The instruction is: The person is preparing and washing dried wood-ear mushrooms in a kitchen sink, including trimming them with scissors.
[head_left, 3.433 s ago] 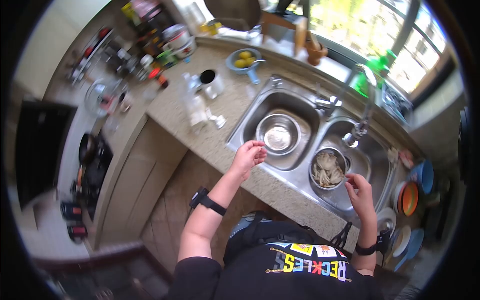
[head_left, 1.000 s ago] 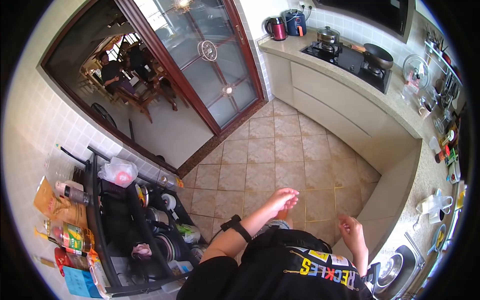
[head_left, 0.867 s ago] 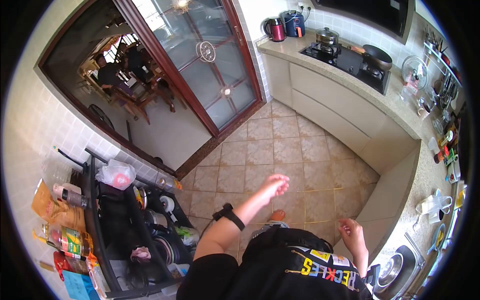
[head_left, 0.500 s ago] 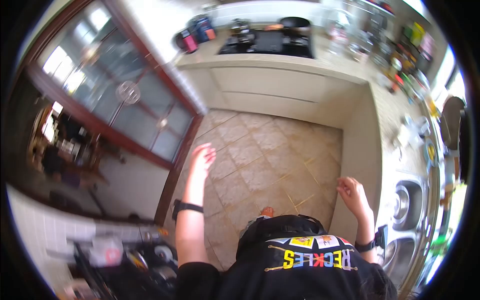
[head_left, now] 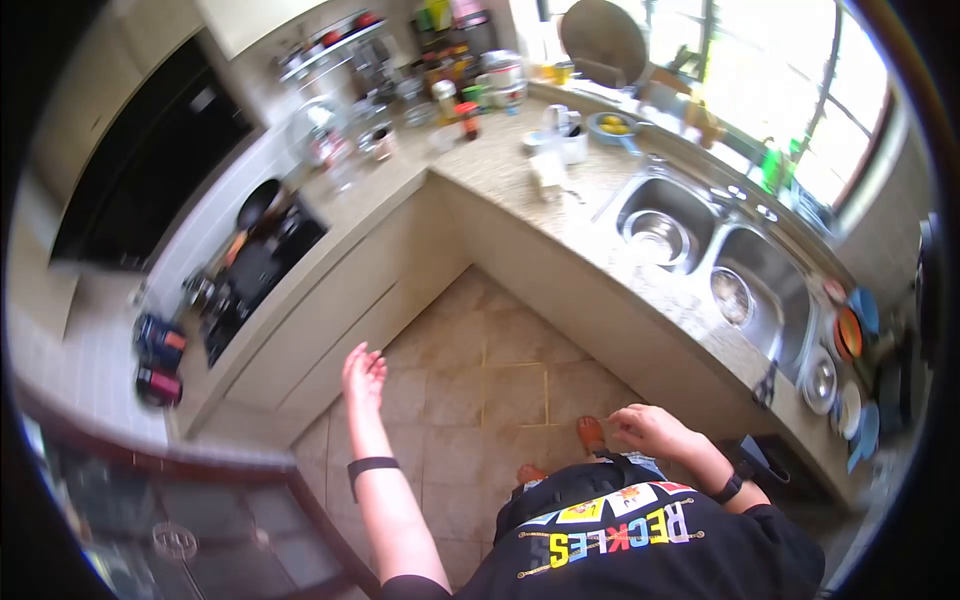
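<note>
My left hand (head_left: pixel 365 376) hangs over the tiled floor in front of the cabinet fronts, its fingers loosely apart and nothing in them. Closer to my body, my right hand (head_left: pixel 652 432) is held near my waist with fingers loosely bent and slightly apart; no object shows in it. Neither hand touches the counter (head_left: pixel 500 180). Nearest to my right hand is the cabinet front below the double sink (head_left: pixel 705 225). One basin holds a metal bowl (head_left: pixel 656 238); the other holds a bowl with something pale inside (head_left: pixel 732 296).
A black stove (head_left: pixel 262 265) with a pan (head_left: pixel 262 203) stands on the left counter. Jars and bottles crowd the corner, near a blue bowl of yellow items (head_left: pixel 611 126). Scissors (head_left: pixel 766 384) lie at the counter edge. A glass-paned door (head_left: pixel 190 530) stands at lower left.
My view has turned right, bringing the sink and window fully into sight and the door to the lower left. My right hand has come in closer to my waist. Both hands remain without objects.
</note>
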A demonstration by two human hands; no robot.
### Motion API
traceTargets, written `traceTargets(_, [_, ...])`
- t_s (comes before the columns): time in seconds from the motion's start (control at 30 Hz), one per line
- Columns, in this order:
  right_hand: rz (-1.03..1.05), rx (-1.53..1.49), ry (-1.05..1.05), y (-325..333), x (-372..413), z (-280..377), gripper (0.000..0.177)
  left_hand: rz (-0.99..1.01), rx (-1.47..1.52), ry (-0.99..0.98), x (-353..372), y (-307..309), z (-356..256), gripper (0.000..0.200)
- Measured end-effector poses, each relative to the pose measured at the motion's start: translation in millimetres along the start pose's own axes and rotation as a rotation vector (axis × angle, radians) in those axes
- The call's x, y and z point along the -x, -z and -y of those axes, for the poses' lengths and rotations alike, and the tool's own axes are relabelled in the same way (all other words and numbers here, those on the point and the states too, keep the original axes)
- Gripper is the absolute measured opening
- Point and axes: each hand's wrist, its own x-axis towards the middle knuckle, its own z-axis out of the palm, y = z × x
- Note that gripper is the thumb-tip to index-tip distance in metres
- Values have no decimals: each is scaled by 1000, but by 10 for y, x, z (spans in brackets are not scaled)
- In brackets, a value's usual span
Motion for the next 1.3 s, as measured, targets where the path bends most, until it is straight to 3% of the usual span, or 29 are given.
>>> traceTargets(0.1, [-84, -2, -51, -10, 307, -126, 18, 299, 231, 285, -307, -1322, 569, 29])
traceTargets(0.23, [-236, -27, -180, 95, 648, -276, 21, 423, 281, 591, -92, -2967, 1053, 32])
traceTargets(0.33, [-292, -51, -243, 256, 880, -430, 22, 492, 344, 729, -93, -3813, 1310, 39])
traceTargets(0.43, [-373, -109, -315, 412, 1077, -653, 21, 578, 184, 604, 211, -4521, 1223, 49])
traceTargets(0.5, [-463, -129, -367, 480, 1174, -847, 22, 713, 241, 537, 213, -4845, 1229, 56])
traceTargets(0.57, [-484, -164, -407, 606, 1219, -970, 22, 725, 259, 536, 318, -5015, 1131, 58])
traceTargets(0.7, [-453, -189, -354, 746, 1131, -1288, 22, 744, 235, 483, 266, -4951, 1084, 62])
traceTargets(0.83, [-367, -184, -315, 897, 907, -1385, 22, 607, 191, 455, 175, -4490, 1048, 59])
traceTargets(0.93, [-299, -188, -267, 963, 691, -1362, 23, 496, 202, 408, 128, -3951, 1118, 51])
traceTargets(1.07, [-242, -160, -214, 970, 366, -1285, 22, 476, 170, 444, 322, -2976, 1375, 59])
traceTargets(1.13, [-224, -149, -195, 955, 198, -1168, 22, 333, 54, 507, 462, -2476, 1544, 46])
traceTargets(1.2, [-200, -147, -158, 935, 31, -1030, 22, 273, -72, 628, 552, -2085, 1588, 52])
traceTargets(1.27, [-169, -146, -113, 914, -89, -938, 22, 208, -134, 653, 403, -1886, 1502, 63])
traceTargets(1.3, [-174, -133, -110, 893, -156, -879, 22, 204, -132, 574, 255, -1805, 1369, 69])
